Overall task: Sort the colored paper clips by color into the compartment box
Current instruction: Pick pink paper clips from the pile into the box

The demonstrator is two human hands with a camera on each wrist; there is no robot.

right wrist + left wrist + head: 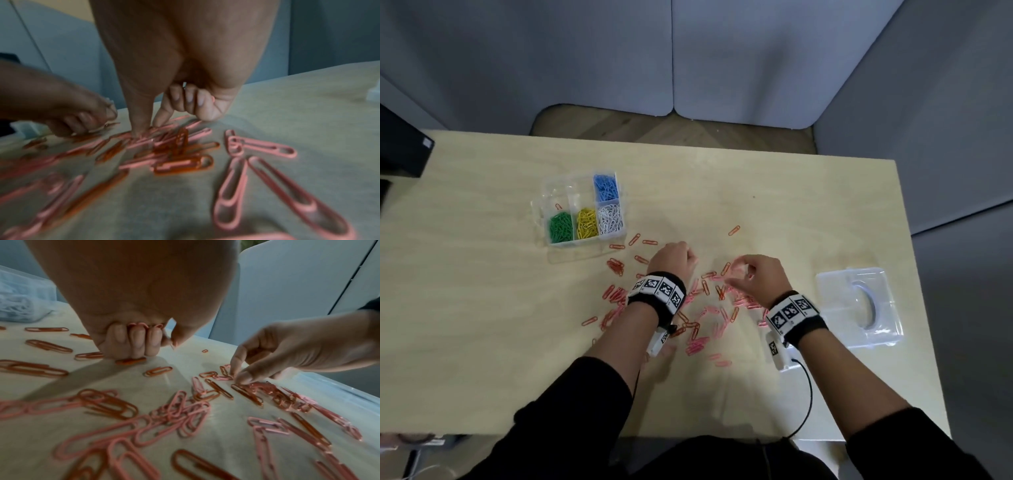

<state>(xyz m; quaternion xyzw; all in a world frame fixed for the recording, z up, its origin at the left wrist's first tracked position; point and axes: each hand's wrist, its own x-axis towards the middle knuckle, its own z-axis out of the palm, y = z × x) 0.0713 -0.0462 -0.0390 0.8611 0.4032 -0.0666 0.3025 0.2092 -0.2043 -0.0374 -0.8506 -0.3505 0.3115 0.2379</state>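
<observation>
The clear compartment box (541, 219) stands at the table's left, with blue clips (605, 186), white clips (610, 219), yellow clips (586, 223), green clips (560, 226) and a single orange clip (558, 206) in separate compartments. Pink and orange clips (705, 318) lie scattered in front of me. My left hand (686, 257) is a fist above them, and pink clips (137, 324) show between its curled fingers. My right hand (732, 273) has thumb and index finger down on the pile, pinching a pink clip (144, 138); its other fingers are curled in.
A clear plastic lid or second box (859, 305) lies at the table's right edge, close to my right wrist. A black object (400, 150) sits off the far left corner. Stray orange clips (734, 230) lie between the box and the pile.
</observation>
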